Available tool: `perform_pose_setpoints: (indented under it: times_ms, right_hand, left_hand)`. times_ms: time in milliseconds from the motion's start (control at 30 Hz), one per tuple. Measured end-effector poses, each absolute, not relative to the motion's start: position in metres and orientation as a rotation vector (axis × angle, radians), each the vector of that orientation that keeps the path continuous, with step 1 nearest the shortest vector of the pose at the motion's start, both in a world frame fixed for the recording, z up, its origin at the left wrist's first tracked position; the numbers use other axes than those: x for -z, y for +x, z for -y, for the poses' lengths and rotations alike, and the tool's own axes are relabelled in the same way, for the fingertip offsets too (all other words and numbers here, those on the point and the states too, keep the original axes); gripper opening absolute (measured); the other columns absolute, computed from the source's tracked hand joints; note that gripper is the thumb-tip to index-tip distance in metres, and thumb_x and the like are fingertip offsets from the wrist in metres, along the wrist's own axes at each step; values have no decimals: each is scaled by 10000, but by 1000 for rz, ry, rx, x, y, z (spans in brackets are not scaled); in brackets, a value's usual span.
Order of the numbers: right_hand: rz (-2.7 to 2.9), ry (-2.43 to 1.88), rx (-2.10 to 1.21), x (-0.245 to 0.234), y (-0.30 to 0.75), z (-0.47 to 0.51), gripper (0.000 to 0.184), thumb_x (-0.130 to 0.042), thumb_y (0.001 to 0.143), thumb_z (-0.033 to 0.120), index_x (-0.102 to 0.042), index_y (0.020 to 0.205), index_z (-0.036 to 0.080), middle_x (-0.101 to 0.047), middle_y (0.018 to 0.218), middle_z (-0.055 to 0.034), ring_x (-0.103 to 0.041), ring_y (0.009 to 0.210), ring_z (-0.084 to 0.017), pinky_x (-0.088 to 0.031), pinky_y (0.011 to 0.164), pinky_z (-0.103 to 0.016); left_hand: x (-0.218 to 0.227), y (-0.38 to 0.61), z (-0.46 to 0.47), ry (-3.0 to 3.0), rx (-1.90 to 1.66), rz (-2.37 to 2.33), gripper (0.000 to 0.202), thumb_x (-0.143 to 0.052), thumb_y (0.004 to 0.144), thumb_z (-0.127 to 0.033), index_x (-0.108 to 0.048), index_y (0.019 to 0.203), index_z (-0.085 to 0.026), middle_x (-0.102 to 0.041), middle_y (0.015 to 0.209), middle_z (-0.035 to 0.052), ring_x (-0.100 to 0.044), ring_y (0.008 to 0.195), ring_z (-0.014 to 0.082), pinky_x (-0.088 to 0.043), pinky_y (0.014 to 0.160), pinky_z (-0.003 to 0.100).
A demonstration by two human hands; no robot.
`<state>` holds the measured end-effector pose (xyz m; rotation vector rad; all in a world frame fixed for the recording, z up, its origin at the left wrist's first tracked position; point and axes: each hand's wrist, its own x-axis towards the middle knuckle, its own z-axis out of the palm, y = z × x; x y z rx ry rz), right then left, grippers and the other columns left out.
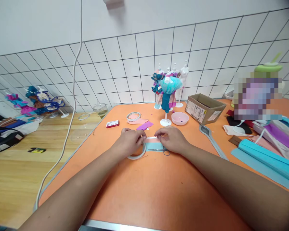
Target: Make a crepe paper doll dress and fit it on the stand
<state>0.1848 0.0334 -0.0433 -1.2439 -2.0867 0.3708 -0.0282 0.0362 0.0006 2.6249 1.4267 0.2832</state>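
Both my hands rest on the orange table [144, 192] and pinch the ends of a small pink paper strip [150, 139]. My left hand [131, 141] grips its left end with closed fingers, just above a white tape roll [137, 155]. My right hand [170, 138] grips the right end, fingers curled. Under the strip lies a light blue paper piece [154, 147] with small scissors [162, 150] on it, next to my right hand.
Beyond my hands stand small mannequins, the nearest wearing a teal paper dress [168, 91]. Nearby are a pink bowl [180, 118], a cardboard box [204, 108], a red card box [112, 124], another tape roll [133, 115], purple and pink scraps [144, 125]. Crepe paper sheets [267, 157] lie right.
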Motion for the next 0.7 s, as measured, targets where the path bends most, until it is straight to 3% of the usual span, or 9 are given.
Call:
perform_pose_setpoints:
  times_ms: [100,167,267,433,600,700]
  right_hand:
    - [2072,-1293,-337,44,188,-36,266,-520,728,114,-710,856,248,-724,865,15,-593,836,-189,-418,753,-314]
    - [2014,-1356,-337,45,192,-39,246,-529,730,133,-714,840,253,-722,863,9,-590,846,-195,-415,735,-311]
    - [1899,-1436,-346,49,199,-47,245,-527,741,160,-715,866,256,-714,877,0,-584,843,-194,-418,705,-301]
    - [1766,-1504,-349,54,209,-57,234,-512,762,212,-712,874,261,-704,848,-1,-579,789,-194,-420,670,-303]
    - [1780,-1426,-399,48,205,-51,232,-515,796,243,-702,933,246,-711,900,-2,-586,748,-169,-441,675,-290]
    - [1930,-1202,-498,44,193,-41,314,-508,839,257,-659,1114,256,-697,1072,-13,-611,886,-172,-461,737,-288]
  left_hand:
    - [-8,-37,-36,2477,-85,-1494,301,-435,847,-472,-606,794,-229,-675,753,8,-572,657,176,-377,648,297]
    - [-14,-44,-33,2358,119,-1422,336,-558,729,-568,-612,779,-240,-681,783,8,-584,655,185,-359,564,268]
    - [-19,-50,-27,2411,302,-1300,305,-704,570,-490,-617,749,-258,-677,777,-1,-586,696,205,-357,567,263]
    - [-18,-47,-23,2399,353,-1306,41,-555,639,-271,-556,656,-233,-629,664,-5,-544,581,177,-328,501,261]
    - [-30,-47,-23,2247,127,-1233,176,-439,813,-382,-534,829,-234,-658,761,0,-559,641,160,-392,559,253]
    - [-33,-46,-24,2173,106,-1174,285,-365,880,-462,-510,828,-223,-635,739,2,-528,632,147,-400,570,245]
